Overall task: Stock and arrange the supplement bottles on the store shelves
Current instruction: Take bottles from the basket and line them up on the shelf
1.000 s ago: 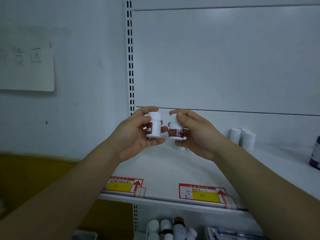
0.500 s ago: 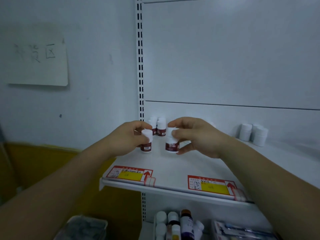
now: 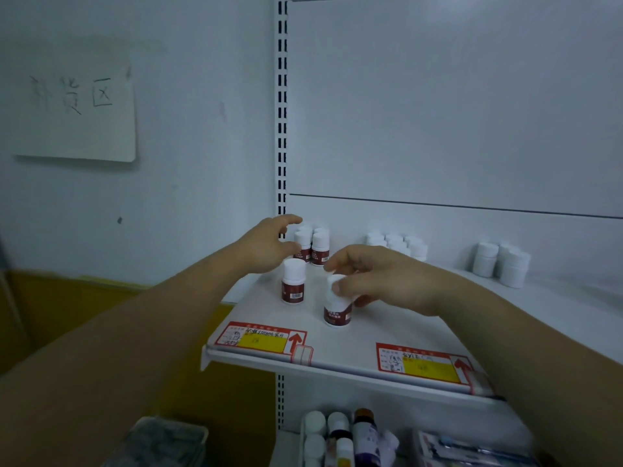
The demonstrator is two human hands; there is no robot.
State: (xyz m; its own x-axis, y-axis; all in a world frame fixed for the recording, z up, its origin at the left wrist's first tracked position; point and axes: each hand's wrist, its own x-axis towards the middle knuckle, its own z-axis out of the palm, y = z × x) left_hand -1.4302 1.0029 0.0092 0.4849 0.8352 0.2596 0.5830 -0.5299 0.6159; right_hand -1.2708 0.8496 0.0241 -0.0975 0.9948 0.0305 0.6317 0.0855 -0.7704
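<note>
Two white-capped bottles with dark red labels stand on the white shelf (image 3: pixel 377 328) near its front left. The left bottle (image 3: pixel 293 281) stands free; my left hand (image 3: pixel 268 244) hovers just above and behind it, fingers loosely spread, holding nothing. My right hand (image 3: pixel 381 278) pinches the cap of the right bottle (image 3: pixel 337 313), which rests upright on the shelf. Behind them, a small group of matching red-labelled bottles (image 3: pixel 315 246) stands at the shelf's back left corner.
Plain white bottles stand in two groups along the back, one at the middle (image 3: pixel 399 244) and one further right (image 3: pixel 500 264). Red-and-yellow price tags (image 3: pixel 261 338) line the shelf's front edge. The lower shelf holds mixed bottles (image 3: pixel 340 436). A grey tray (image 3: pixel 161 439) sits at lower left.
Both hands lowered the two bottles onto the shelf. My left hand let go of its bottle and lifted away; my right hand still holds its bottle's cap.
</note>
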